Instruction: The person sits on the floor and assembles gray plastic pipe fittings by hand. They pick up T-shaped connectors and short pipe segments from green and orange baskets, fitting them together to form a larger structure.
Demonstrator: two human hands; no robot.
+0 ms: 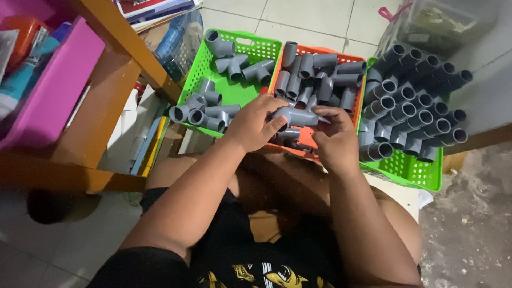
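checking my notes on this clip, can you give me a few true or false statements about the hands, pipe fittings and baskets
1. Both hands, left hand and right hand, hold one grey pipe fitting. True.
2. The middle basket is blue. False: it is orange.
3. The right green basket holds neatly stacked grey fittings. True.
4. The left green basket is packed full. False: much of its bottom shows.

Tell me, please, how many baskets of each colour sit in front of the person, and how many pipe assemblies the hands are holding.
Green baskets: 2, a left green basket and a right green basket
Orange basket: 1
Grey pipe assembly, held between the left hand and the right hand: 1
Total: 3 baskets and 1 held assembly
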